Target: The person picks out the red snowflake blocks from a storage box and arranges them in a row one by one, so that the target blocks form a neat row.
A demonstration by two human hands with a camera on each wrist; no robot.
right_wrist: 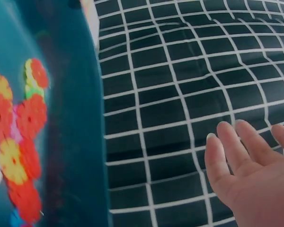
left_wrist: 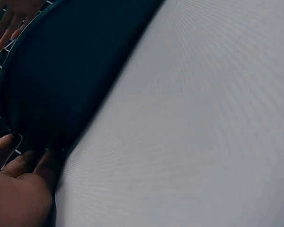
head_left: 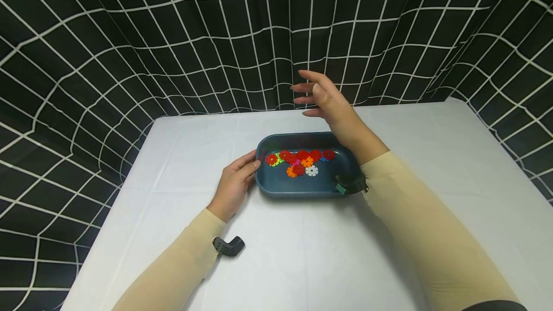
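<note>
A dark blue-green tray (head_left: 302, 187) with rounded corners holds several flat, notched plastic discs, mostly red with some orange, green, pink, blue and white. My left hand (head_left: 235, 181) holds the tray's left end, thumb over the rim and fingers on the outside. In the left wrist view, the fingers (left_wrist: 26, 163) lie against the tray's outer wall. My right hand (head_left: 324, 95) is raised beyond the tray's far right side, fingers spread and loosely bent, with nothing in it. The right wrist view shows that palm (right_wrist: 270, 189) apart from the tray, with the red discs (right_wrist: 31, 116) inside the tray.
The tray is over a table with a white cloth (head_left: 276, 253). Black curtains with a white grid (head_left: 242, 28) hang behind the table and along both sides. A dark wrist device (head_left: 229, 246) sits on the left sleeve, another (head_left: 352, 185) on the right.
</note>
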